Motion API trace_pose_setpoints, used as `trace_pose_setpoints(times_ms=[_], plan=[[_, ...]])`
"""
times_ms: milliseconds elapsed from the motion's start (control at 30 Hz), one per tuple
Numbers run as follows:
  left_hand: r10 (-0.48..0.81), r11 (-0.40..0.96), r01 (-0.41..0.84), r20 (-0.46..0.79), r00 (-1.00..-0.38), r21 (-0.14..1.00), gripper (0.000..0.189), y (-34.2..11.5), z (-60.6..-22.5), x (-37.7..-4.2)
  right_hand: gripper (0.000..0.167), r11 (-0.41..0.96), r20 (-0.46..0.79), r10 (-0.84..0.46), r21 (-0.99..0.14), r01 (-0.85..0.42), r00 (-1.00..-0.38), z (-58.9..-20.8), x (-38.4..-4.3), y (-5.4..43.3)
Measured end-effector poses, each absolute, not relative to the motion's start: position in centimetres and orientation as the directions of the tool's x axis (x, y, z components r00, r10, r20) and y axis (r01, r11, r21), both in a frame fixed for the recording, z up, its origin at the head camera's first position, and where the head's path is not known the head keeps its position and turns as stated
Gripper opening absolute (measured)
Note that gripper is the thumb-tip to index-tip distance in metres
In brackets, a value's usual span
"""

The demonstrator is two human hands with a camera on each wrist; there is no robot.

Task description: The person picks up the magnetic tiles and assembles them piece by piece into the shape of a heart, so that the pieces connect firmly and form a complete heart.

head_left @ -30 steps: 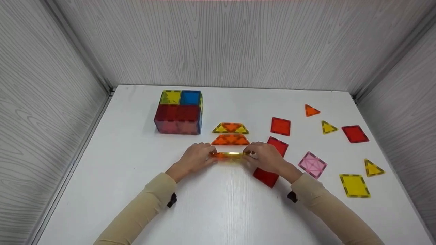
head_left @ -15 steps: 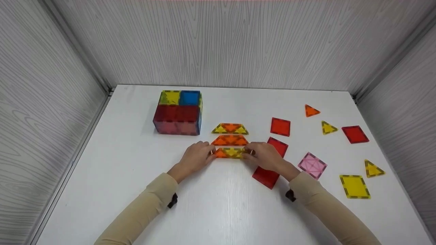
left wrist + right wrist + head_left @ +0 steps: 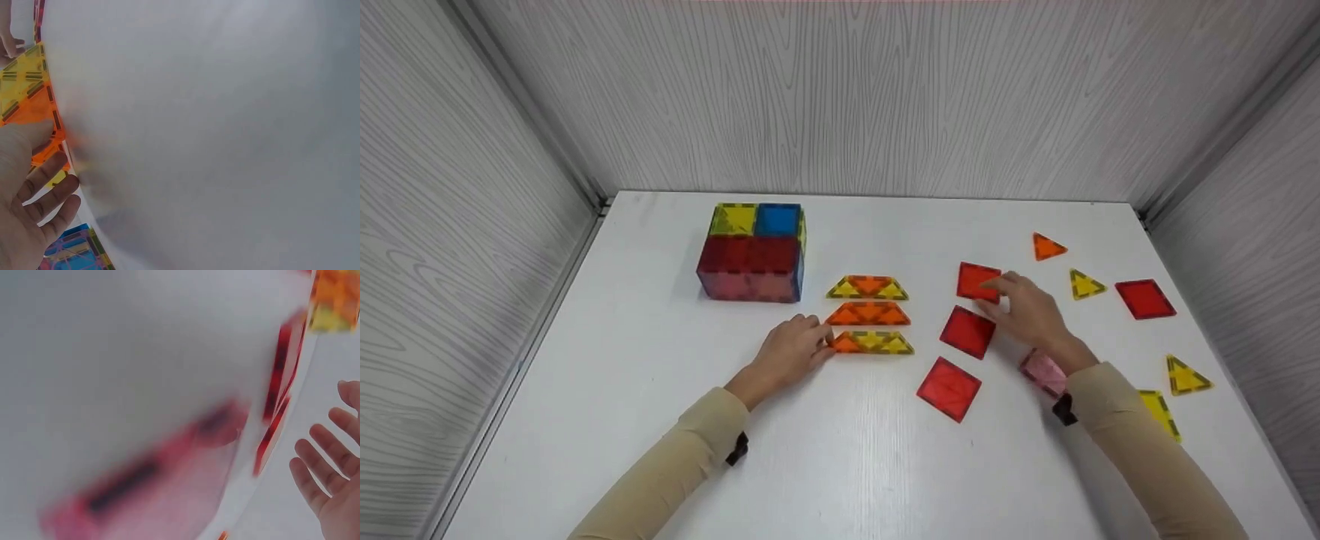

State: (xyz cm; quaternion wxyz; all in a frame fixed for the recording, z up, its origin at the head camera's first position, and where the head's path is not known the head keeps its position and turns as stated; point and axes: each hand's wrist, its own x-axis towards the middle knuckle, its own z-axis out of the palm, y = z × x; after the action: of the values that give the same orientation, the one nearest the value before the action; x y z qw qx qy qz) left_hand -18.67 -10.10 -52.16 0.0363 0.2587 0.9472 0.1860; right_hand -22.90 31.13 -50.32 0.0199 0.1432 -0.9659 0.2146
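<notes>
In the head view, my left hand (image 3: 793, 349) has its thumb and a finger at the left end of an orange-and-yellow strip of triangular magnetic tiles (image 3: 877, 343). The left wrist view shows the thumb over an orange tile (image 3: 34, 109); the other fingers are loosely spread, and the index finger is hidden. My right hand (image 3: 1027, 311) hovers, fingers apart, by the right corner of a red square magnetic tile (image 3: 973, 279). Beyond the nearest strip lie an orange strip (image 3: 868, 313) and a yellow-and-orange strip (image 3: 859, 286), both flat.
A box of magnetic tiles (image 3: 750, 259) stands back left. Two red squares (image 3: 968, 331) lie near my right hand. A pink square (image 3: 1042, 373) is partly under the right wrist. Several orange, yellow and red tiles lie right, including a red square (image 3: 1144, 298).
Both hands lowered the nearest strip flat onto the table. My right hand then let go and moved right and away from me, over the red squares. My left hand stayed at the strip.
</notes>
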Motion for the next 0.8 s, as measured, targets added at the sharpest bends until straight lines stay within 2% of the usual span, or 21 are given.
trace_pose_setpoints(times_ms=[167, 333, 533, 800], plan=[[0.506, 0.793, 0.481, 0.036, -0.862, 0.373, 0.017, -10.1, -52.0, -18.8, 0.044, 0.923, 0.065, -0.128, -0.358, -0.143, -0.990, -50.6, -25.9, 35.3], [0.512, 0.801, 0.484, 0.018, -0.859, 0.353, 0.018, -10.1, -52.1, -18.8, 0.049, 0.944, -0.008, -0.040, -0.329, -0.035, -0.999, -51.2, -27.9, 37.2], [0.521, 0.802, 0.490, 0.002, -0.854, 0.342, 0.019, -10.3, -52.4, -18.6, 0.058, 0.961, -0.062, -0.024, -0.276, -0.006, -0.998, -51.8, -29.2, 38.3], [0.527, 0.795, 0.504, 0.025, -0.849, 0.338, 0.019, -10.4, -52.3, -18.8, 0.053, 0.975, -0.096, -0.051, -0.222, -0.029, -0.994, -51.4, -29.2, 38.6]])
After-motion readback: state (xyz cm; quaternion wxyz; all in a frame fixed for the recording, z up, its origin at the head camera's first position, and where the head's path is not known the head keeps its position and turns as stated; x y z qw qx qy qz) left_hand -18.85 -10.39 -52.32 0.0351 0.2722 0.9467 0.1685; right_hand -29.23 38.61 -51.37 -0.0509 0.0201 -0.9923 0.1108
